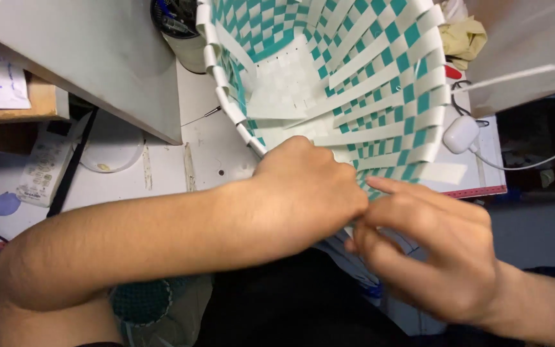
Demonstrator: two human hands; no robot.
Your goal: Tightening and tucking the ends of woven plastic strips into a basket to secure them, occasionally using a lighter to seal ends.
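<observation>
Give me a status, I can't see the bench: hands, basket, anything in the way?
Left hand and right hand both pinching strips at the near rim of the teal-and-white woven basket. Basket tipped toward the person. White charger beside it, apart.

Both forearms are bare to the elbow, with no sleeves, watch, bracelet or rings showing on the left hand [309, 186] or the right hand [428, 254]. Nails are short and unpainted. Below the arms lies dark, black clothing [290, 302] (its kind is hard to tell).
</observation>
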